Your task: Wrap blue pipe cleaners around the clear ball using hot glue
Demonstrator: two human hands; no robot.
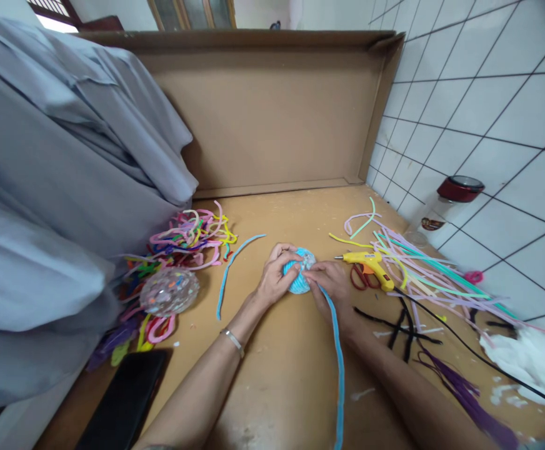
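Note:
A small round disc [297, 284], wound with light blue pipe cleaner and showing a pale patch at its upper right, is held above the middle of the table. My left hand [278, 270] grips its left side, thumb across the face. At the disc's right edge, the fingers of my right hand [329, 284] pinch a blue pipe cleaner [337, 350], whose long tail runs down toward the front edge. The pinched end is hidden by my fingertips. Another blue pipe cleaner [229, 269] lies curved on the table, left of my left hand.
A yellow glue gun [369, 262] and red-handled scissors [360, 278] lie right of my hands, near pastel pipe cleaners [434, 269] and black pieces [401, 325]. Leftward are a colourful pile [192, 234], a clear speckled ball [169, 292] and a phone [125, 400]. Cardboard [272, 119] stands behind.

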